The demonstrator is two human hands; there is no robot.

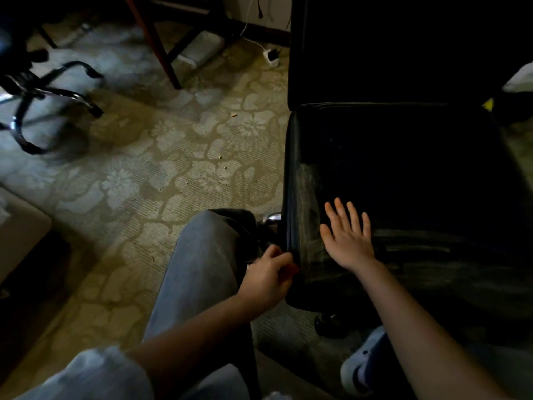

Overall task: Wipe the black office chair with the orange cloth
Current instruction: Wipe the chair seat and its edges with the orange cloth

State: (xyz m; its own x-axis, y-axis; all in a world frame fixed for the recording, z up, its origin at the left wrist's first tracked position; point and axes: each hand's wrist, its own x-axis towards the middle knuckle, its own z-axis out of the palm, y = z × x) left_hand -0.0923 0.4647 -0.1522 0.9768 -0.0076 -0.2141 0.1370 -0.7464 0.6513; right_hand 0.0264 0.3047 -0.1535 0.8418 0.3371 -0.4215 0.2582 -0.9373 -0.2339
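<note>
Chair: black padded office chair (403,168), 3 o'clock, backrest lost in shadow
Right hand (349,238): spread flat on seat
Left hand (268,280): 6 o'clock, curled round orange cloth (292,268), just a sliver showing

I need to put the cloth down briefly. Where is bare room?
The seat is bare between the backrest and the right hand. The carpet is open between the other chair's base and the seat's left edge. Crowded: the front-left corner, with the left hand, orange cloth and knee.
</note>
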